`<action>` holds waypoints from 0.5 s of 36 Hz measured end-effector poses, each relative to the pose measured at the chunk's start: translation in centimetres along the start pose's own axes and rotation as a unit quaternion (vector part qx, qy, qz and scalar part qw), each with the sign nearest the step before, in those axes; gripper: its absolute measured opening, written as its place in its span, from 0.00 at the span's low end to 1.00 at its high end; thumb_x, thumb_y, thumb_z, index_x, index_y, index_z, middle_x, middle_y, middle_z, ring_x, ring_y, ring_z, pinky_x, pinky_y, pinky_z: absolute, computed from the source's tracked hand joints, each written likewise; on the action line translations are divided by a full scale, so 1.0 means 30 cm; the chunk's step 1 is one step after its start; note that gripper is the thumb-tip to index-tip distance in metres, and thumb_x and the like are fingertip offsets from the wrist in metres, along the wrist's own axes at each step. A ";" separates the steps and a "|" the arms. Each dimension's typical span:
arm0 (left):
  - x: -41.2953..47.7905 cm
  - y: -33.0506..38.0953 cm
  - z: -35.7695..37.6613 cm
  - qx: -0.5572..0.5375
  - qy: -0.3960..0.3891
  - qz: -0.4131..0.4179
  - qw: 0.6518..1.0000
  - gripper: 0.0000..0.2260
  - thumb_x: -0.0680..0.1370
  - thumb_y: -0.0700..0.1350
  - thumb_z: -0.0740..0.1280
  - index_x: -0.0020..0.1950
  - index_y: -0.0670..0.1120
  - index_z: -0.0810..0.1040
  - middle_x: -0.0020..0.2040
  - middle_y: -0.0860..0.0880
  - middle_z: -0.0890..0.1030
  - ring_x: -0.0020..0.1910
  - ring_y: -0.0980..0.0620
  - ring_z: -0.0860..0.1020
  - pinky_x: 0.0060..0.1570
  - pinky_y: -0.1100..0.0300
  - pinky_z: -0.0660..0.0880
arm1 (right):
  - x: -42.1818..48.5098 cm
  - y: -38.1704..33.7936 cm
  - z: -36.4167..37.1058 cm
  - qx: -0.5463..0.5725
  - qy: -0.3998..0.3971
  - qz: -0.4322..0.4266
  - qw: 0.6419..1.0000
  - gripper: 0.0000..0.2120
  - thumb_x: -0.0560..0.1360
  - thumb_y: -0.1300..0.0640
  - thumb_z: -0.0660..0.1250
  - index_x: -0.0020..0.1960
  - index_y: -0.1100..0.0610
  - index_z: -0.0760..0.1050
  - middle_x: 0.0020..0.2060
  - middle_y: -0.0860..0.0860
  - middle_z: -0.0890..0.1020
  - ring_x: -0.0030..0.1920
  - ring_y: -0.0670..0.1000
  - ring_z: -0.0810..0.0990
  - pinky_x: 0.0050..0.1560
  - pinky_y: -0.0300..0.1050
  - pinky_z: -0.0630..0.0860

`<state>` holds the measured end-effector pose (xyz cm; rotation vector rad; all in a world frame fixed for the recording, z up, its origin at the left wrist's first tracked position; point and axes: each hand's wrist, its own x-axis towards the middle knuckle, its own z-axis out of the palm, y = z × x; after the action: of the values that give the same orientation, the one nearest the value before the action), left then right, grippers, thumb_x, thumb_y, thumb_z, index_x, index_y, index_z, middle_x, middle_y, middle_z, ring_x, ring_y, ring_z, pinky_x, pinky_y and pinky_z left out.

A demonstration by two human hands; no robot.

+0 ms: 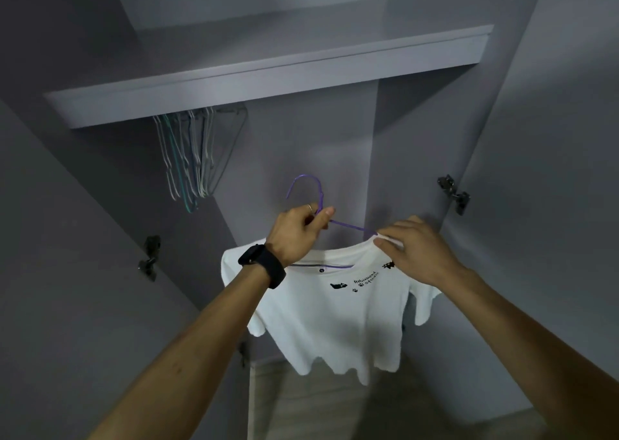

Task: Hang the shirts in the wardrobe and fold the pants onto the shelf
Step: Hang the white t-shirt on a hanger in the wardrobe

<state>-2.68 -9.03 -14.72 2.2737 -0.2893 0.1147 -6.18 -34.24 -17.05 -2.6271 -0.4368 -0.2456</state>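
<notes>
A white T-shirt with small black prints hangs on a purple wire hanger in front of the open wardrobe. My left hand, with a black watch on its wrist, pinches the hanger just below its hook. My right hand pinches the shirt's collar at the right, where the hanger's arm goes into the neck opening. The hanger's hook is free in the air, below the shelf. No pants are in view.
A grey shelf crosses the top of the wardrobe. Several empty wire hangers hang bunched under its left part. Both wardrobe doors stand open, with metal hinges at the left and right. A wooden floor shows below.
</notes>
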 end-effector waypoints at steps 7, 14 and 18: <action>0.052 0.067 0.082 0.005 -0.019 0.004 1.000 0.19 0.81 0.58 0.64 0.39 0.47 0.79 0.31 0.61 0.79 0.33 0.62 0.76 0.34 0.74 0.66 | -0.007 0.083 -0.043 -0.017 -0.051 0.017 0.998 0.09 0.81 0.52 0.66 0.50 0.57 0.81 0.41 0.51 0.80 0.44 0.55 0.79 0.50 0.50 0.75; 0.118 0.157 0.052 0.139 -0.009 0.037 0.990 0.19 0.81 0.64 0.60 0.44 0.50 0.77 0.40 0.54 0.78 0.40 0.53 0.77 0.41 0.56 0.74 | 0.030 0.122 -0.088 0.041 -0.008 0.039 0.998 0.05 0.79 0.53 0.69 0.45 0.50 0.77 0.33 0.45 0.76 0.33 0.42 0.72 0.35 0.34 0.64; 0.157 0.186 -0.028 0.274 0.010 0.051 0.960 0.26 0.80 0.65 0.58 0.73 0.53 0.70 0.66 0.50 0.75 0.66 0.47 0.72 0.64 0.50 0.71 | 0.088 0.138 -0.130 0.024 0.015 0.069 0.997 0.06 0.80 0.53 0.67 0.45 0.53 0.76 0.35 0.46 0.77 0.37 0.50 0.74 0.35 0.41 0.63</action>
<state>0.52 -12.75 -9.25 2.8033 -0.4031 0.3046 -2.66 -38.86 -14.69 -2.5890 -0.2467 -0.2260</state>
